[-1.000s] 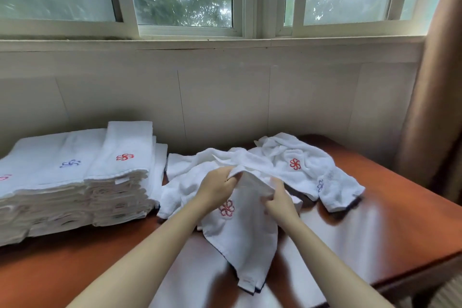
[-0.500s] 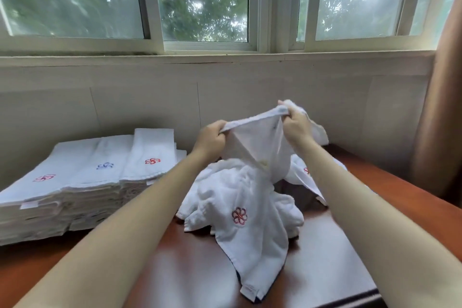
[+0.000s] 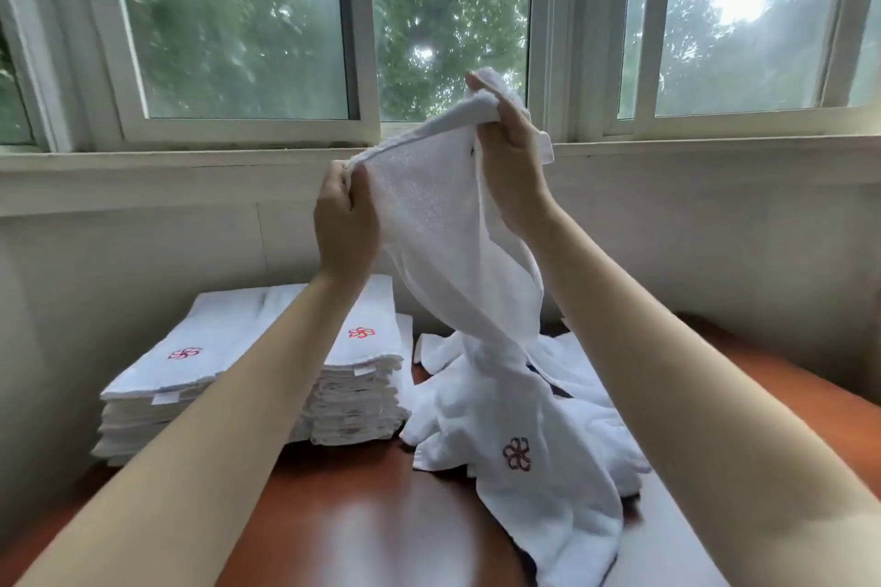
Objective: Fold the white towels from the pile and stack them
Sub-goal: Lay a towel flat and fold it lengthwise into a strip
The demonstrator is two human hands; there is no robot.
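Left hand [image 3: 345,217] and right hand [image 3: 512,162] pinch, with curled fingers [image 3: 339,186], the top edge of a raised white flower-embroidered terry towel [image 3: 453,224]; its tail, cut off below, drapes across the half-hidden crumpled white pile [image 3: 577,377] on the reddish bench [image 3: 357,515]; the left forearm [image 3: 229,415] masks part of the folded stack [image 3: 200,348].

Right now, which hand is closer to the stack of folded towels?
Left. The left hand holds an edge of the raised towel above the folded stack; the right hand grips it higher, farther to the right.

Reddish-brown table [image 3: 362,515] beneath white-framed windows [image 3: 238,38]
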